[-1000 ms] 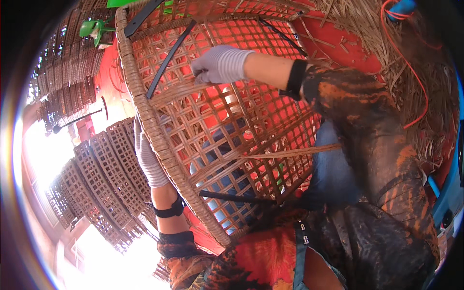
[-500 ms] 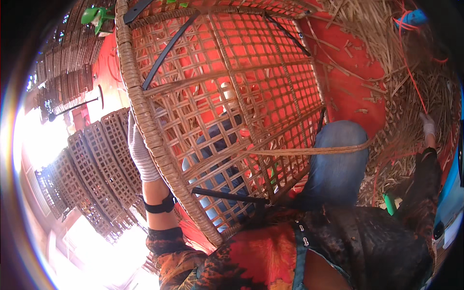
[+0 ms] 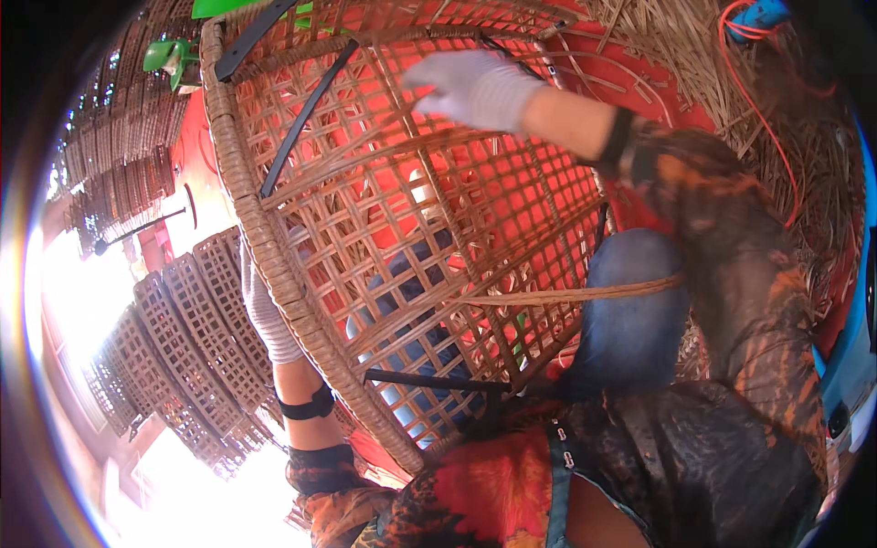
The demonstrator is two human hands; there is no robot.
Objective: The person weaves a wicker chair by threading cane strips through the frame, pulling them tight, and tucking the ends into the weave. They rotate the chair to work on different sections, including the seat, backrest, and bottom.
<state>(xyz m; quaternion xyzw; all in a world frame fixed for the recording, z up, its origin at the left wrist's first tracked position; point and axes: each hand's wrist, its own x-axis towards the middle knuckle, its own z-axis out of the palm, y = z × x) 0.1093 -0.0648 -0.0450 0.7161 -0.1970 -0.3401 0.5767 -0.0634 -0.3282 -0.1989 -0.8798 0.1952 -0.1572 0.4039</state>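
Head view: a large open-weave basket [image 3: 384, 228] stands tilted between the hands, its long axis running from far left down toward the person's lap. The right hand [image 3: 470, 87], gloved, hovers over the far lattice with fingers loosely spread, gripping nothing that shows; whether it touches the weave cannot be told. The left hand [image 3: 265, 306], also gloved, lies behind the thick rim [image 3: 274, 265], mostly hidden, so its grip cannot be told. Stacked woven panels [image 3: 183, 356] lie beyond the left hand; loose cane strips [image 3: 694, 46] lie past the right.
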